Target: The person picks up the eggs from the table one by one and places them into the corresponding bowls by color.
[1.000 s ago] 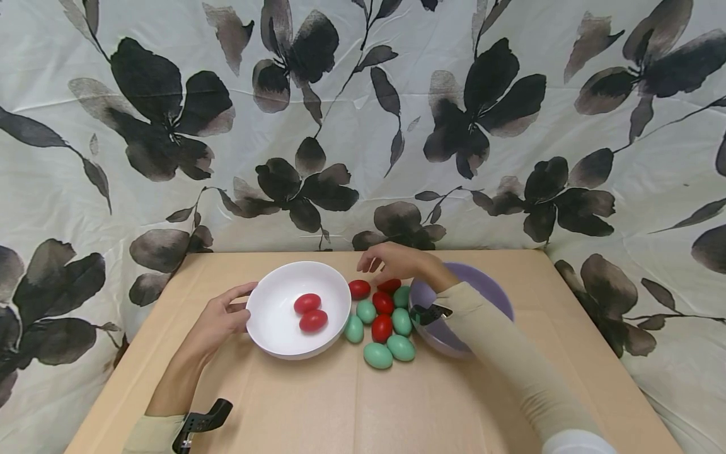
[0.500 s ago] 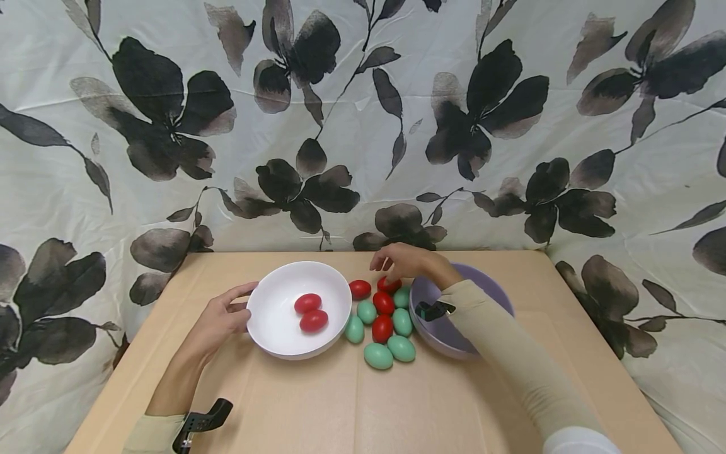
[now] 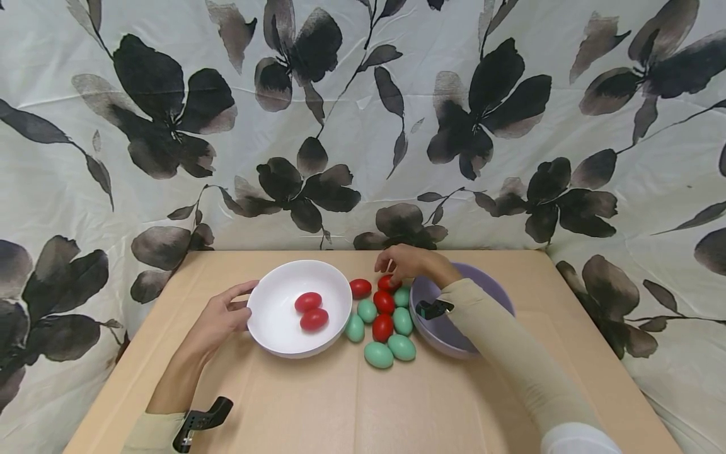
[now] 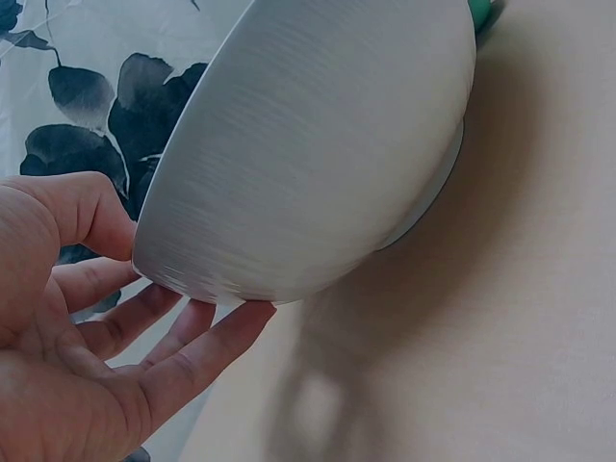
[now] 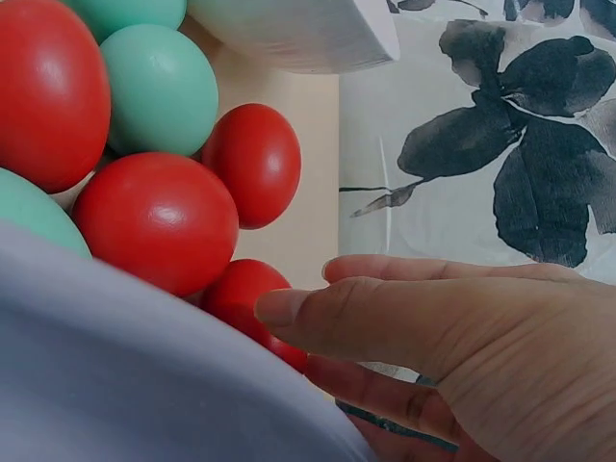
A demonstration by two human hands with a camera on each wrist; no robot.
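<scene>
My left hand [image 3: 218, 321] is at the left side of a white bowl [image 4: 308, 144]. Its spread fingertips touch the bowl's rim and outer wall in the left wrist view. Two red eggs [image 3: 311, 311] lie inside the bowl. Over the back of a loose group of eggs reaches my right hand [image 3: 405, 261]. Its thumb overlaps the rearmost red egg [image 5: 241, 298] in the right wrist view, with other fingers behind; contact is unclear. Close by are another red egg [image 5: 252, 166] at the back and a larger-looking red egg [image 5: 154, 223].
A purple bowl [image 3: 499, 293] stands right of the loose eggs, under my right forearm. Several green eggs [image 3: 378, 355] and red eggs [image 3: 382, 328] lie between the bowls on the wooden-looking tabletop [image 3: 295, 403]. Floral cloth [image 3: 386, 145] hangs behind the table.
My right hand has shifted slightly right and closer to the rearmost red egg, with its fingers drawn in a little. My left hand and the white bowl stay in place.
</scene>
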